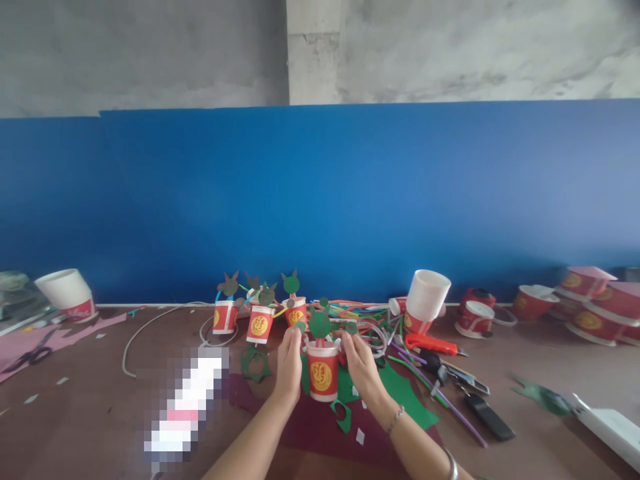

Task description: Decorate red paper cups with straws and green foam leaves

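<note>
Red paper cup with gold emblem (323,373) stands upright on the brown table (100,413), between both hands.
Left hand (289,363) and right hand (361,363) press its sides, fingers pinching green paper leaves (320,325) on stems inside; three similar filled cups (260,323) stand behind.

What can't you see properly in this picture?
- Head view: a pixelated patch on the table hides whatever lies there.
- The gold mark on the red cup between the left hand and right hand is too small to read.
- The picture's bottom edge cuts off both forearms.
</note>
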